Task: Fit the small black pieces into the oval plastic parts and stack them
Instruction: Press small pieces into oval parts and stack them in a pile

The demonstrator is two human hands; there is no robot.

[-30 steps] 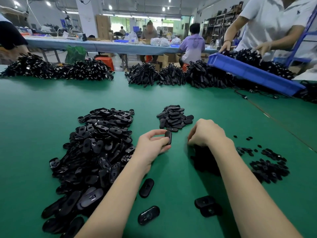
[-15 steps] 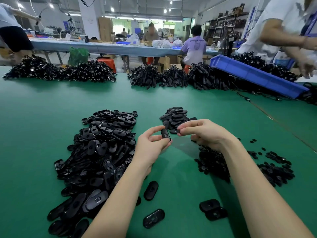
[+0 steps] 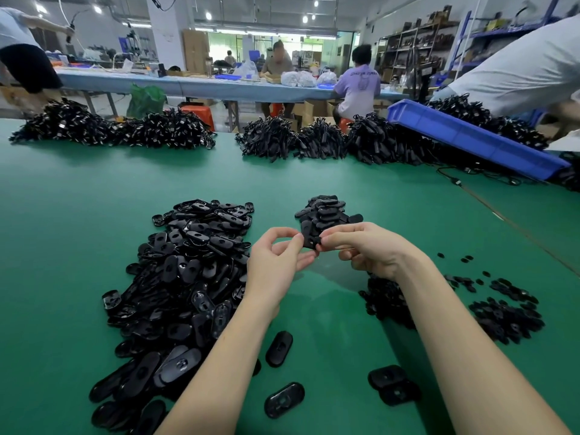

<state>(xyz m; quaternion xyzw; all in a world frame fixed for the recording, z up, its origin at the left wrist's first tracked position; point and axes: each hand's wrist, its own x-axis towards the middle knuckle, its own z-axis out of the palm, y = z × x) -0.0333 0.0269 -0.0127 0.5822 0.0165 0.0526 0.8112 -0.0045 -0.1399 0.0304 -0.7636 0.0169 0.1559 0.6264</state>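
My left hand (image 3: pixel 276 262) pinches a black oval plastic part (image 3: pixel 309 241) between thumb and fingers above the green table. My right hand (image 3: pixel 367 249) meets it from the right, fingertips pinched at the part's edge; whatever small piece it holds is hidden. A big heap of loose oval parts (image 3: pixel 188 277) lies to the left. Behind the hands sits a smaller stacked pile of oval parts (image 3: pixel 326 211). Small black pieces (image 3: pixel 502 312) are scattered on the right, partly under my right forearm.
A few stray oval parts (image 3: pixel 279 348) lie near the front edge between my arms. Heaps of black cable parts (image 3: pixel 314 139) line the far side of the green table (image 3: pixel 78 199). A blue tray (image 3: pixel 470 139) is tilted at the back right, beside a person in white.
My right hand rose from the pile of small pieces and came left to meet the oval part in my left hand. The person at the back right let go of the blue tray.
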